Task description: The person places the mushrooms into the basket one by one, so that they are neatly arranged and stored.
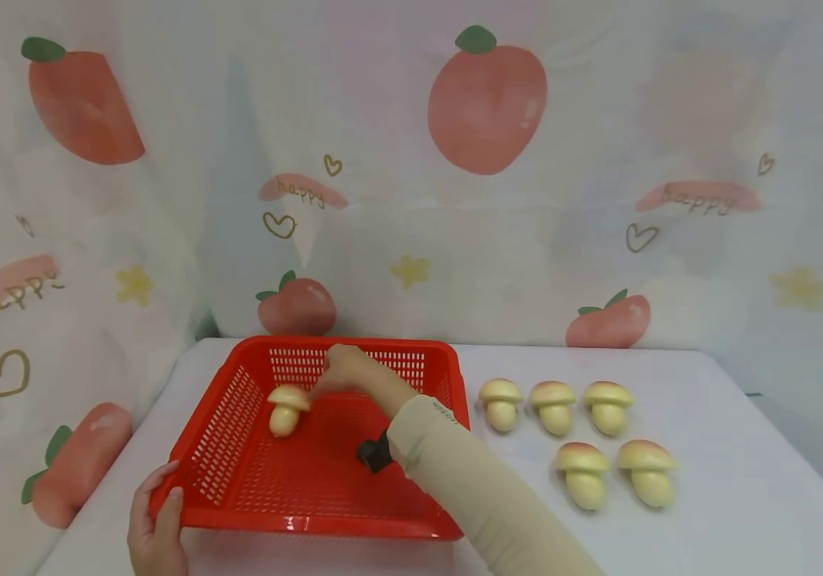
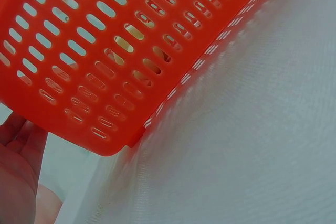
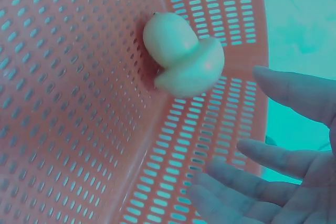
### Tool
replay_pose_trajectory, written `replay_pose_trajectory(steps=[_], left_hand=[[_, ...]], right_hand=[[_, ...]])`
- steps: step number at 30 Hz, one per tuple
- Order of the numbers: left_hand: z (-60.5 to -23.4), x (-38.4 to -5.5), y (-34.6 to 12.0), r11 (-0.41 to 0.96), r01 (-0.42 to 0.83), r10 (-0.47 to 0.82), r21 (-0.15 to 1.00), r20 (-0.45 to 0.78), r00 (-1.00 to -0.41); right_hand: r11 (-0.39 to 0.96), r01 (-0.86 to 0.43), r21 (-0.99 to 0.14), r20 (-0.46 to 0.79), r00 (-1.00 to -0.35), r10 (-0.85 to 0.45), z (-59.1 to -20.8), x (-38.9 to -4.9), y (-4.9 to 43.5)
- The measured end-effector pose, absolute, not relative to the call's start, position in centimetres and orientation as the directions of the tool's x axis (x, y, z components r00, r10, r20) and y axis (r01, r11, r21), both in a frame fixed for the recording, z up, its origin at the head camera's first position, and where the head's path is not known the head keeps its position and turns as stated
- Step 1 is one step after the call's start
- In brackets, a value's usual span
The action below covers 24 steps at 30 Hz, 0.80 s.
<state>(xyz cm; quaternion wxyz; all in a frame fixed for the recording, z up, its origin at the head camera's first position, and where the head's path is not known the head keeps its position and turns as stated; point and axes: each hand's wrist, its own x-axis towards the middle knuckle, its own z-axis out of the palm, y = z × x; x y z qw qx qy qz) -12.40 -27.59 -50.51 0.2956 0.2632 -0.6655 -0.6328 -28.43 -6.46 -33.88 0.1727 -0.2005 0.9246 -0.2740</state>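
A toy mushroom (image 1: 286, 410) with a pale yellow cap and stem lies inside the red plastic basket (image 1: 353, 528), toward its left side. In the right wrist view the same mushroom (image 3: 191, 69) rests against the perforated wall. My right hand (image 1: 346, 370) reaches over the basket beside the mushroom's cap. Its fingers are spread and hold nothing, with a gap to the mushroom in the right wrist view. My left hand (image 1: 157, 520) grips the basket's near left corner, thumb over the rim. From the left wrist, part of that hand (image 2: 21, 166) shows at the rim's underside.
Several more toy mushrooms (image 1: 584, 476) with pink-tinged caps stand in two rows on the white tablecloth (image 1: 728, 496), right of the basket. A dark device (image 1: 375, 454) sits at the right wrist, above the basket floor. A fruit-printed cloth (image 1: 382, 240) hangs behind.
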Motion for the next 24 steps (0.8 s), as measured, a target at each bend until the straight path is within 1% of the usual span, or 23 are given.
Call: replay_pose_trajectory(steps=[2, 5, 6, 9, 13, 18, 22, 24], left_hand=[[-49.9, -12.2, -27.3, 0.03, 0.019, -0.728, 0.999, 0.035, -0.685], [-50.5, -12.4, -27.7, 0.029, 0.029, -0.722, 0.999, 0.041, -0.69], [-50.9, -12.6, -27.8, 0.029, 0.026, -0.731, 0.999, 0.039, -0.681], [-51.9, -12.9, -28.3, 0.042, 0.038, -0.723, 0.998, 0.056, -0.689], [-52.1, -12.9, -28.3, 0.045, 0.017, -0.721, 0.999, 0.044, -0.691], [-52.5, -12.9, -28.8, 0.046, 0.01, -0.715, 0.999, 0.04, -0.698], [-51.5, -12.7, -28.5, 0.019, 0.042, -0.719, 0.999, 0.043, -0.694], [-50.7, -12.4, -28.2, 0.003, 0.077, -0.705, 0.997, 0.057, -0.707]], right_hand=[[0.775, -0.281, -0.566, -0.213, -0.858, -0.467, -33.7, -28.3, -6.1], [0.77, -0.298, -0.564, -0.21, -0.85, -0.483, -33.2, -28.1, -5.2], [0.767, -0.3, -0.567, -0.211, -0.847, -0.488, -32.9, -28.0, -4.8], [0.747, -0.305, -0.591, -0.203, -0.84, -0.503, -32.0, -27.8, -3.6], [0.737, -0.311, -0.6, -0.189, -0.84, -0.509, -31.3, -27.8, -2.1], [0.729, -0.331, -0.599, -0.198, -0.821, -0.535, -30.8, -27.9, -0.5], [0.696, -0.313, -0.646, -0.193, -0.815, -0.546, -29.8, -27.5, 1.2], [0.676, -0.302, -0.672, -0.18, -0.819, -0.545, -29.3, -27.2, 2.1]])
